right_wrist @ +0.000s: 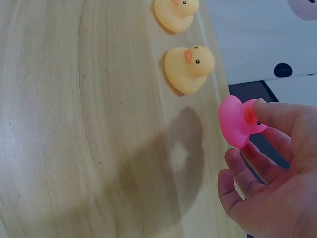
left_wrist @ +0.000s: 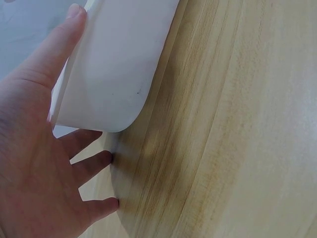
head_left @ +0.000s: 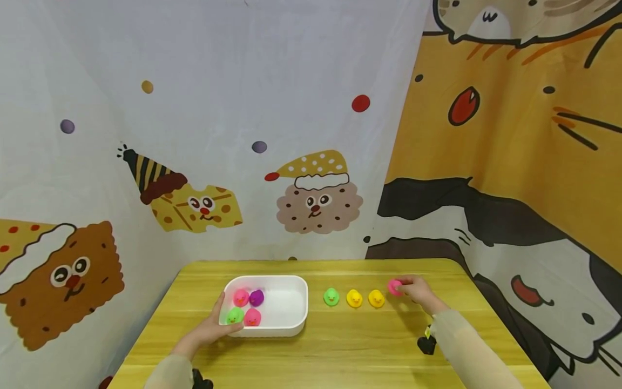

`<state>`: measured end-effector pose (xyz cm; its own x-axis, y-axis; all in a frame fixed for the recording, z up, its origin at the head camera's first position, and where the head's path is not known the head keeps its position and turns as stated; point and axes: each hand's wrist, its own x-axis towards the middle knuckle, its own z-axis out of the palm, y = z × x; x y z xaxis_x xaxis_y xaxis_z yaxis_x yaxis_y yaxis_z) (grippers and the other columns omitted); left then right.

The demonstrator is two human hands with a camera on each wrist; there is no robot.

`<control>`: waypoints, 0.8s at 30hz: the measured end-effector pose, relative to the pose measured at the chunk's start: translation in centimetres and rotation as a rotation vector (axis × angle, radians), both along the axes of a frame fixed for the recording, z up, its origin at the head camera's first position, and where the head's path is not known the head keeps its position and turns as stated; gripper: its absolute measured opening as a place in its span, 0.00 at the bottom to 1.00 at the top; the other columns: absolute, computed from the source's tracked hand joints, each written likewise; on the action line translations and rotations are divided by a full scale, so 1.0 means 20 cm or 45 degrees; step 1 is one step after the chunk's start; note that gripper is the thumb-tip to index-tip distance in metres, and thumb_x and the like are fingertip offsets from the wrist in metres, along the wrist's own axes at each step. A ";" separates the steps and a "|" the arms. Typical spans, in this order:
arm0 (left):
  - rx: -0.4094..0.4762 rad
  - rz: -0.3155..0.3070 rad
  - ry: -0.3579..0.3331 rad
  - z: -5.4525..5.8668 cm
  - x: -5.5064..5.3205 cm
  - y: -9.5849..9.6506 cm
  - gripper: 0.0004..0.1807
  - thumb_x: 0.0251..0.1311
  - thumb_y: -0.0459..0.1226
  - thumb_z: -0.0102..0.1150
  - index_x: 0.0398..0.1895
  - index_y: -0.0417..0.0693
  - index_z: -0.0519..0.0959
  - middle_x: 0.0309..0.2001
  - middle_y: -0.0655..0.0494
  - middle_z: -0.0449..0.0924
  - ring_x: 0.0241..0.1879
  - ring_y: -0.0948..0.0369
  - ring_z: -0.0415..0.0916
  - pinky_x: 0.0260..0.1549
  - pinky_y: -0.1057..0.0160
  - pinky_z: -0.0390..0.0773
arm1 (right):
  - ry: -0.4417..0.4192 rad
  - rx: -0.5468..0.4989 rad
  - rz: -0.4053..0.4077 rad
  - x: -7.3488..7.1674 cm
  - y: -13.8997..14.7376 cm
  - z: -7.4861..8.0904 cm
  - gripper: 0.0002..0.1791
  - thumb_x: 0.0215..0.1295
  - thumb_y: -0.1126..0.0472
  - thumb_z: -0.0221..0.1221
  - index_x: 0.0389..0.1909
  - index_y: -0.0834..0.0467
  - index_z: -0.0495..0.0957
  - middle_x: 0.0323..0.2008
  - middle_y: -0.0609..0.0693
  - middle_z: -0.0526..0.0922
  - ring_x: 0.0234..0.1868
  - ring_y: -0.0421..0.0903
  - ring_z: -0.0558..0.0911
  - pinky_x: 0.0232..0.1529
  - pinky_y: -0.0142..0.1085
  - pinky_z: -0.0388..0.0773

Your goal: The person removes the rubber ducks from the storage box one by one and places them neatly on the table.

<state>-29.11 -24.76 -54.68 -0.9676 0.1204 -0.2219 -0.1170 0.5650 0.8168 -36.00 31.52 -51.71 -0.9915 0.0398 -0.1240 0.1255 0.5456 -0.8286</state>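
A white plastic tub point(head_left: 288, 326) holds several toy ducks: a pink duck point(head_left: 241, 297), a purple duck point(head_left: 256, 297), a green duck point(head_left: 235, 315) and another pink duck point(head_left: 252, 317). My left hand point(head_left: 214, 326) grips the tub's near left corner, its thumb along the rim and its other fingers around the left end. To the right, my right hand point(head_left: 419, 292) pinches a pink rubber duck point(right_wrist: 236, 121) between thumb and fingers, above the table. Beside it, a green duck point(head_left: 331, 296) and two yellow ducks, one left point(head_left: 354, 298) and one right point(head_left: 376, 298), form a row.
The wooden table point(head_left: 340, 356) has rounded far corners. Behind it hangs a white cloth point(head_left: 301, 81) printed with cartoon food, and on the right an orange cartoon print point(head_left: 510, 146). A small black object point(head_left: 426, 346) shows by the right wrist.
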 end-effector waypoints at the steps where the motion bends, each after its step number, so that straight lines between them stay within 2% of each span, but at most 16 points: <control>1: 0.002 -0.001 0.000 0.00 0.00 0.00 0.64 0.55 0.50 0.68 0.75 0.42 0.26 0.72 0.24 0.34 0.67 0.27 0.43 0.60 0.28 0.50 | 0.003 -0.002 -0.002 0.00 0.01 -0.01 0.24 0.66 0.64 0.57 0.60 0.72 0.71 0.56 0.69 0.74 0.48 0.58 0.75 0.49 0.54 0.74; 10: 0.012 -0.012 0.013 -0.02 -0.01 -0.01 0.65 0.55 0.50 0.68 0.75 0.42 0.26 0.72 0.24 0.35 0.68 0.27 0.43 0.61 0.29 0.50 | 0.008 0.032 -0.014 0.00 0.04 -0.05 0.25 0.65 0.63 0.58 0.59 0.73 0.70 0.56 0.70 0.74 0.49 0.57 0.75 0.47 0.50 0.75; 17: 0.009 -0.009 0.014 -0.01 -0.01 -0.01 0.65 0.55 0.49 0.68 0.75 0.42 0.27 0.72 0.24 0.34 0.68 0.27 0.43 0.61 0.28 0.50 | 0.016 -0.013 -0.031 0.01 0.04 -0.09 0.23 0.63 0.66 0.59 0.56 0.75 0.72 0.51 0.69 0.77 0.41 0.54 0.77 0.41 0.46 0.77; 24: 0.013 -0.010 0.016 0.01 0.00 0.00 0.64 0.55 0.49 0.68 0.75 0.41 0.27 0.71 0.23 0.35 0.67 0.27 0.45 0.61 0.29 0.51 | 0.008 -0.014 -0.033 -0.01 0.05 -0.13 0.23 0.62 0.66 0.60 0.55 0.76 0.73 0.50 0.69 0.78 0.40 0.52 0.77 0.40 0.41 0.77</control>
<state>-29.01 -24.76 -54.57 -0.9694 0.1300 -0.2083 -0.1023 0.5573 0.8240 -36.22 32.61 -54.28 -0.9909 0.0642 -0.1181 0.1341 0.5329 -0.8355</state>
